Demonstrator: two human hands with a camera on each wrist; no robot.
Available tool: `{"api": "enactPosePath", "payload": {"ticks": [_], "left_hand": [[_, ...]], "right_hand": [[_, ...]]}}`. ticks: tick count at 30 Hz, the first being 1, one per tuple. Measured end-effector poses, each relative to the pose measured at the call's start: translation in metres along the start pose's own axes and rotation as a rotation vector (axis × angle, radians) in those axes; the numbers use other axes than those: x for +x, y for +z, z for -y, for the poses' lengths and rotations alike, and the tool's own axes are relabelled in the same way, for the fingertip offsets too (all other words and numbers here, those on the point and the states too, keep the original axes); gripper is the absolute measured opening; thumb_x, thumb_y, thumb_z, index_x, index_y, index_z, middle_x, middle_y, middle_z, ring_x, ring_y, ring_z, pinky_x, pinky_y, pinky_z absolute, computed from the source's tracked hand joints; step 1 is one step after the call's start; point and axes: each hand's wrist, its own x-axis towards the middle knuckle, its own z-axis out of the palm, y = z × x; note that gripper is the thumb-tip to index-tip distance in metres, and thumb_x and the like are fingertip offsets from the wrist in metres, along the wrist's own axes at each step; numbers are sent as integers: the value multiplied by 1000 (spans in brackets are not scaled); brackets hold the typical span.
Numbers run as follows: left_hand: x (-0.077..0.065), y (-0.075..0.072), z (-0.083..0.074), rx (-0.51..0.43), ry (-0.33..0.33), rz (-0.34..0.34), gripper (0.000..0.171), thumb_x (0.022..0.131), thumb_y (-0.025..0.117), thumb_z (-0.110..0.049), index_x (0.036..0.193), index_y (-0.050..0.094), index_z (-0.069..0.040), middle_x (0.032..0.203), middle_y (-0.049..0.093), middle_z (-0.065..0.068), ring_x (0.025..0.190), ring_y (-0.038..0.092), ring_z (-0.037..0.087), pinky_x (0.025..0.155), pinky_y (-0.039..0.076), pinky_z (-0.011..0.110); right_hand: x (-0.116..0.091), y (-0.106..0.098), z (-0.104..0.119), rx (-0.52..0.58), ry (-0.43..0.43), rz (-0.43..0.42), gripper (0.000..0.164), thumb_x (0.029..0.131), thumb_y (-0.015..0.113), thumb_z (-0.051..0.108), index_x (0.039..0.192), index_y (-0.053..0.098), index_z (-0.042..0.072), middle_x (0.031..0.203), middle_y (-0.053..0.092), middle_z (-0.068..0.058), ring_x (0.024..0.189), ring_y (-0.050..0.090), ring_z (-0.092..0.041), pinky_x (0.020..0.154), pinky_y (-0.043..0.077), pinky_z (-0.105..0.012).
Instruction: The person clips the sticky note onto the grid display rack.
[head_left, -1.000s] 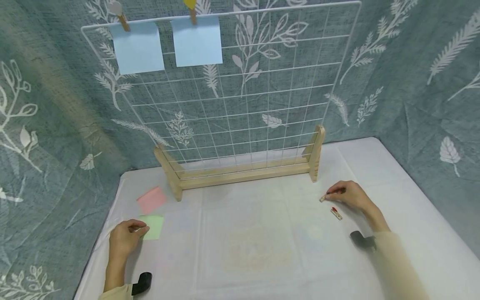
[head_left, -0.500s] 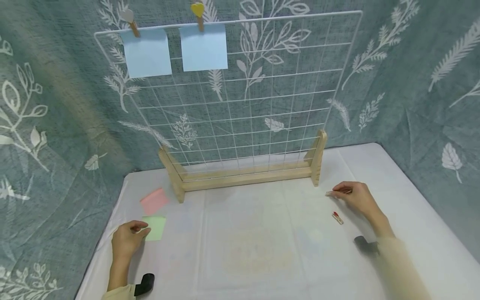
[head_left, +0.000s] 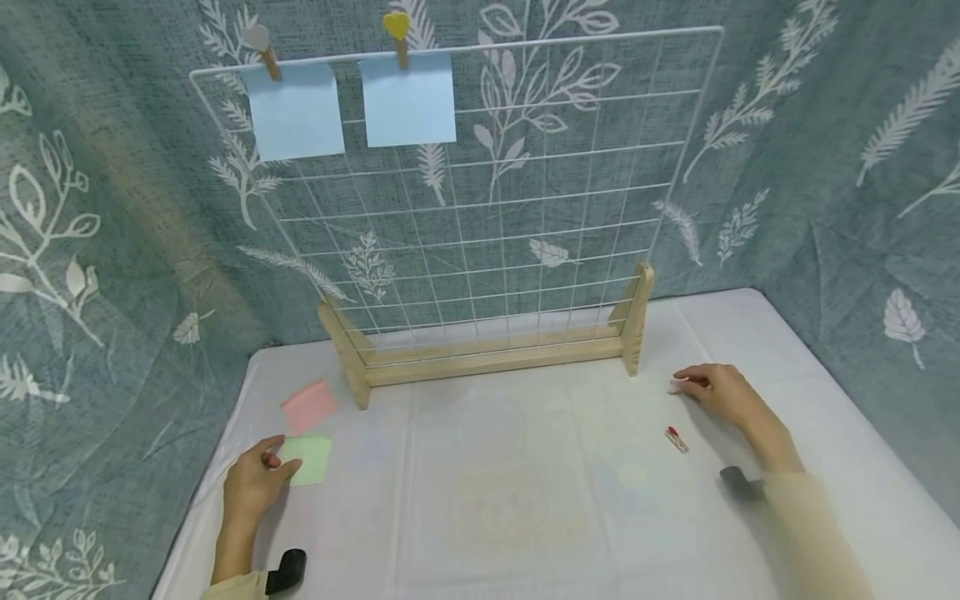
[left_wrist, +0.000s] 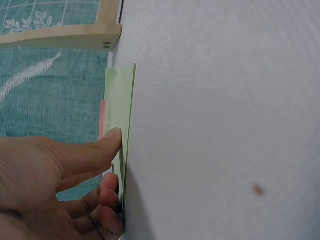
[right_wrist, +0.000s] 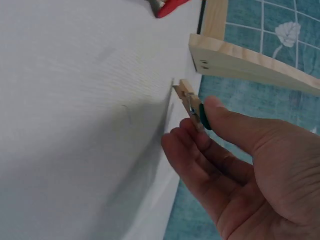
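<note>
My right hand [head_left: 723, 393] pinches a small wooden clothespin [right_wrist: 187, 97] between thumb and fingers, just above the white table; a dark green piece shows on it beside the thumb. Another clothespin [head_left: 676, 439], with a red decoration, lies on the table nearer to me. At the left, my left hand [head_left: 253, 479] rests at a green sticky note [head_left: 312, 458], its thumb and index finger spread apart at the paper. In the left wrist view the thumb lies against the green sheet, the other fingers bent beside its lower edge.
Behind the green note lies a pink sticky note [head_left: 310, 407]. A white wire grid [head_left: 480, 204] stands upright in a wooden base [head_left: 491, 360]. Two blue sheets, one left [head_left: 296, 112] and one right [head_left: 409, 100], hang from its top bar by heart-topped clothespins.
My right hand has lifted the clothespin and drawn it slightly right, turning it in the fingers. My left index finger has moved away from the thumb. The head view has tilted slightly upward.
</note>
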Motion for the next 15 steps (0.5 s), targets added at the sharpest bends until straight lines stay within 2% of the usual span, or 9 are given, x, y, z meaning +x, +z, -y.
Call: {"api": "enactPosePath", "payload": {"ticks": [3,5,8,10,15], "left_hand": [[0,2,1,-15,-5,-39,46,90,69,-14,127,53,10,85,59,12,72,54,23,60,42,31],[0,4,1,-27,-15,-73,40,90,69,-14,121,57,10,84,61,13,72,57,25,59,44,30],[0,5,2,-38,-26,-118,35,90,69,-13,116,60,10,83,63,14,70,59,26,56,44,29],[0,6,2,-34,-27,-130,37,90,69,-13,119,59,9,85,64,17,69,59,27,54,44,30],[1,6,1,5,24,-60,41,93,63,-11,130,54,6,92,64,19,62,53,22,49,41,30]], "right_hand": [[1,-6,2,-19,12,12,16,90,70,7,99,72,-7,89,71,-17,77,66,-26,67,56,-40],[1,-9,4,-44,13,20,14,88,73,6,93,73,-6,85,71,-15,73,65,-25,64,56,-38],[3,-11,7,-91,14,37,12,86,74,6,90,75,-6,85,72,-17,77,66,-31,67,58,-43],[5,-10,9,-120,9,57,13,86,74,5,91,75,-7,87,71,-19,82,66,-36,72,58,-47],[12,-4,13,-175,-25,92,16,84,73,1,97,73,-9,90,70,-20,84,67,-37,75,58,-48]]}}
